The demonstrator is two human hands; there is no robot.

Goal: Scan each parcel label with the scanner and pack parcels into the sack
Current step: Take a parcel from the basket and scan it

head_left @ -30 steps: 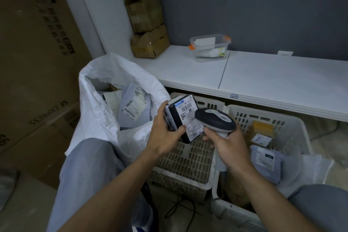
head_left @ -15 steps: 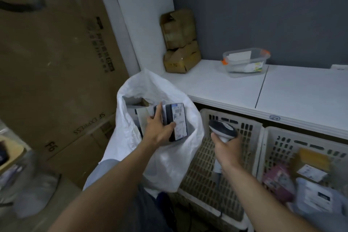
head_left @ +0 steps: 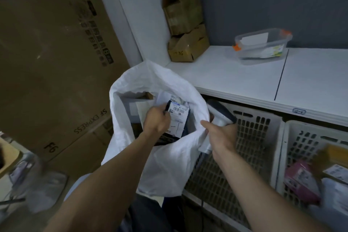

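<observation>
Main risk: the sack [head_left: 165,164] mouth folding shut. My right hand [head_left: 221,134] does double duty. Its fingers are wrapped round the scanner [head_left: 222,114] handle and the thumb appears to trap the sack's near rim. If that rim slips, the cloth drops across the opening and the parcel [head_left: 178,118] snags on it. Second risk: the parcel lands on edge on the packed parcels [head_left: 165,98] just beyond my left fingertips and lodges high. Third: the scanner works loose from a divided grip and falls toward the crate [head_left: 259,137] behind it. My left hand [head_left: 156,121] has its fingers curled round the parcel's left edge; the thumb is hidden. The parcel sits right of those fingers, label facing me, inside the sack mouth — between both hands, clear of the right.
</observation>
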